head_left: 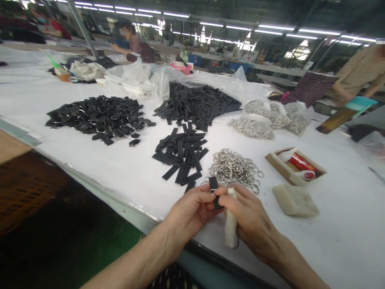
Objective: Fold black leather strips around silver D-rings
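Observation:
My left hand [188, 212] and my right hand [249, 218] meet at the table's near edge, both pinching a small black strap piece [214, 188] between their fingertips. A whitish stick-like object [231, 224] also lies in my right palm. Just beyond my fingers lies a loose pile of metal rings [233, 167]. To its left is a small heap of black strips [182, 154]. A yellowish waxy block [295, 200] rests to the right of my right hand.
On the white table [126, 168] lie a pile of folded black pieces with rings [98, 118], a big heap of black strips [198, 102], bags of rings [270, 116] and an open cardboard box [294, 165]. Other people work at the far left and right.

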### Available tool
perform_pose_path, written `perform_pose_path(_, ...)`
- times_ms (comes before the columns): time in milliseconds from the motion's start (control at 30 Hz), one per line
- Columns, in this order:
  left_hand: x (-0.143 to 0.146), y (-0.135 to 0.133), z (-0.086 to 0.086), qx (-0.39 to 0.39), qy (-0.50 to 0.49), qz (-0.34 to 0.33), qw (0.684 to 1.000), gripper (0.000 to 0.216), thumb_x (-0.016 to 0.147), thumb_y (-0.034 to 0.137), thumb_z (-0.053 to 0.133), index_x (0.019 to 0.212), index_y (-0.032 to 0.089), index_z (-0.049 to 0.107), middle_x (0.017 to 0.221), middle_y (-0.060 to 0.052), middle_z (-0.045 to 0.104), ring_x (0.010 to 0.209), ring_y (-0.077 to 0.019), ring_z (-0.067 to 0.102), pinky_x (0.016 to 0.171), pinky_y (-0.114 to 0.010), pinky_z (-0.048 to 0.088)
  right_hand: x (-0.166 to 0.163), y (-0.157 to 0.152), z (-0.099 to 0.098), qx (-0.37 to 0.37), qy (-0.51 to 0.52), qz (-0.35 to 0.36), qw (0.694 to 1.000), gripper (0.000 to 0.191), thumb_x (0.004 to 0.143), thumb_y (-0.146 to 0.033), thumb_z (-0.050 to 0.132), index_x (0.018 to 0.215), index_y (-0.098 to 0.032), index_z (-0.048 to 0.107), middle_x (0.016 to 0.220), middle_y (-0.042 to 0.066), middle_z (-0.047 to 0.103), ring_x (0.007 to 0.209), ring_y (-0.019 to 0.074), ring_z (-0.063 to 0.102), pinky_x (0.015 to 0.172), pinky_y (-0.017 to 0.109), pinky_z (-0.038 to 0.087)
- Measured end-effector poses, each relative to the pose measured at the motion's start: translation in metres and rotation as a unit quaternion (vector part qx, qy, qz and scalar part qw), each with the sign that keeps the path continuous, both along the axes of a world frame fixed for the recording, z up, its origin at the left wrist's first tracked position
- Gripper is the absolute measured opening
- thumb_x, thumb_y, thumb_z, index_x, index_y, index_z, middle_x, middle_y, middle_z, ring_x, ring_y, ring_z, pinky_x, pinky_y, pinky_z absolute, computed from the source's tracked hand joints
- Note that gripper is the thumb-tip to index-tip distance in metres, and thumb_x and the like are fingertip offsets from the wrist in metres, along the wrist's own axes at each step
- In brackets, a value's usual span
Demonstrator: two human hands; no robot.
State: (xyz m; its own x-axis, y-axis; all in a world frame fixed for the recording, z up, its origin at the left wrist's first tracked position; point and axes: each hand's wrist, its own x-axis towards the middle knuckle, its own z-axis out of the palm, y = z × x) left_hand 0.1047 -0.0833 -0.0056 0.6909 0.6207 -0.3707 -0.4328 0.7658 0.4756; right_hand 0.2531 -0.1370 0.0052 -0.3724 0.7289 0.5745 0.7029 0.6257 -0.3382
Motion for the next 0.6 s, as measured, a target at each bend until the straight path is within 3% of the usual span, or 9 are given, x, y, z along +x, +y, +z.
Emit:
perform_pose_path(100, -0.001, -0.001, 0.001, -0.023, -0.004, -0.001, 1.0, 0.023, 0.063, -0.002, 0.059, 0.083, 0.006, 0.065, 0.075, -0.007, 0.069, 0.066, -0.0139, 0.062, 0.072, -0.027, 0.049, -0.001, -0.001, -0.003, 0.009, 0.039, -0.004, 0.999, 0.018, 0.089, -0.006, 0.043, 0.082, -0.02, 0.052, 0.078, 0.004, 0.063, 0.08, 0.0185, 0.058, 0.067, 0.029, 0.047)
perform_pose_path(267, -0.002, -0.004, 0.002, -0.047, 0.043, -0.002, 0.998, 0.011, 0.074, 0.014, 0.062, 0.078, 0.005, 0.067, 0.067, -0.009, 0.069, 0.061, -0.0179, 0.065, 0.067, -0.032, 0.054, -0.004, -0.007, -0.009, -0.047, 0.102, -0.032, 0.993, 0.017, 0.086, -0.006, 0.048, 0.09, -0.021, 0.055, 0.072, 0.001, 0.059, 0.072, 0.0185, 0.055, 0.063, 0.029, 0.045)
perform_pose_path(433, 0.002, -0.013, -0.005, 0.051, 0.081, 0.073, 0.993, 0.007, 0.073, 0.012, 0.066, 0.066, 0.011, 0.064, 0.059, -0.004, 0.068, 0.05, -0.0148, 0.063, 0.055, -0.027, 0.054, -0.009, -0.012, -0.015, -0.082, 0.164, -0.074, 0.98, 0.017, 0.086, -0.009, 0.052, 0.094, -0.025, 0.055, 0.09, 0.001, 0.064, 0.077, 0.0178, 0.057, 0.068, 0.029, 0.045)
perform_pose_path(600, 0.006, -0.024, -0.008, 0.146, 0.075, 0.078, 0.983, 0.014, 0.084, 0.021, 0.06, 0.075, 0.011, 0.065, 0.066, -0.006, 0.07, 0.061, -0.0154, 0.065, 0.066, -0.027, 0.053, -0.017, -0.011, -0.009, -0.166, 0.256, -0.153, 0.94, 0.012, 0.084, -0.015, 0.059, 0.087, -0.025, 0.052, 0.08, -0.003, 0.06, 0.067, 0.0136, 0.055, 0.058, 0.023, 0.043)
